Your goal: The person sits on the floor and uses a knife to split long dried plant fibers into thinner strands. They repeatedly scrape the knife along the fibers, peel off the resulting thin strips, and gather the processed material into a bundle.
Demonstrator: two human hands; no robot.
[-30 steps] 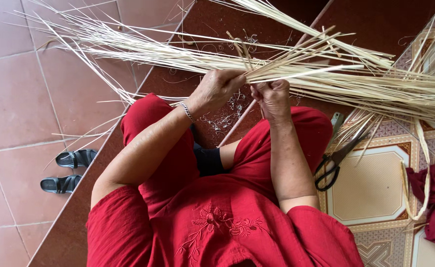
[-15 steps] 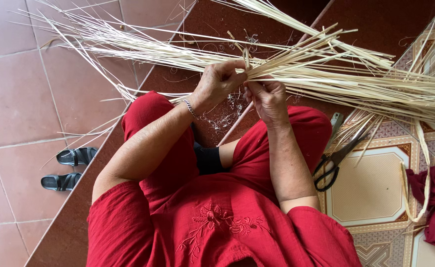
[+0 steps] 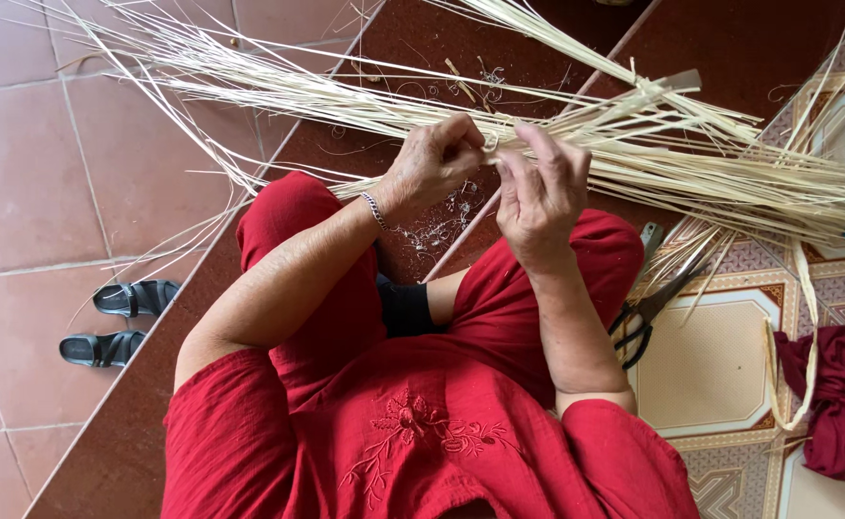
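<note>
A bundle of pale straw strips (image 3: pixel 634 144) is being worked across the lap of a person in red clothing, seated on the floor (image 3: pixel 19 192). The left hand (image 3: pixel 432 163) is being held curled over the bundle's middle, its fingers (image 3: pixel 461 130) pressed together around a few strands. The right hand (image 3: pixel 542 187) is being raised just beside it, the fingers (image 3: pixel 538 144) apparently pinching a thin strip, though the grip itself is being hidden by the knuckles. The strips are being fanned out to both sides over the tiles. Black-handled scissors (image 3: pixel 648 312) are lying by the right knee, a pair of black sandals (image 3: pixel 120 322) is resting to the left, and a dark red cloth (image 3: pixel 840 404) is lying at the right edge.
</note>
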